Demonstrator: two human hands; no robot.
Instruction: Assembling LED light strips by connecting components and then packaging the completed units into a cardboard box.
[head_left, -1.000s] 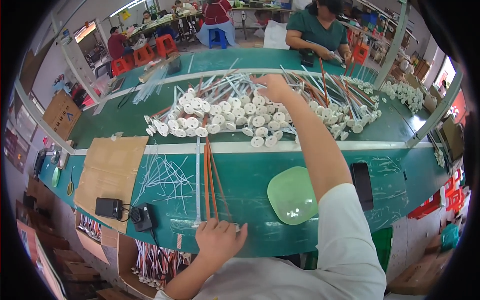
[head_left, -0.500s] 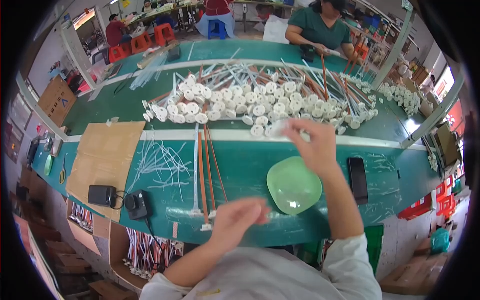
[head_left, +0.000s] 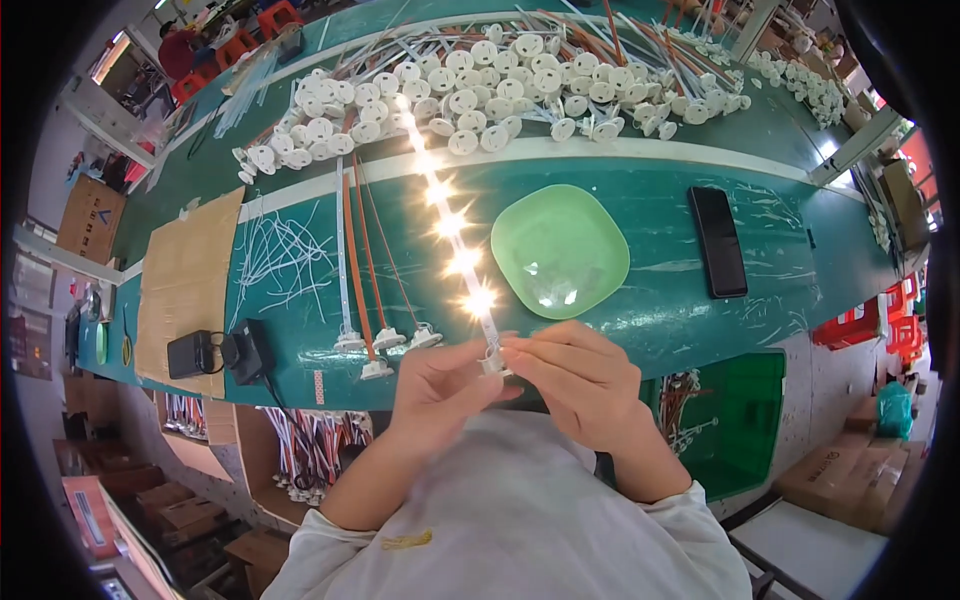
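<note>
My left hand (head_left: pixel 440 380) and right hand (head_left: pixel 575 375) both pinch the near end of the lit LED strip (head_left: pixel 450 225), fingers closed, beside the green dish (head_left: pixel 560 250).

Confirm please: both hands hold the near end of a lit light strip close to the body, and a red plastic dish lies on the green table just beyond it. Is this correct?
Not quite. The dish is light green, not red, as the head view shows. The rest holds: the left hand and right hand hold the near end of the lit light strip close to the body, and the dish lies on the green table just beyond.
</note>
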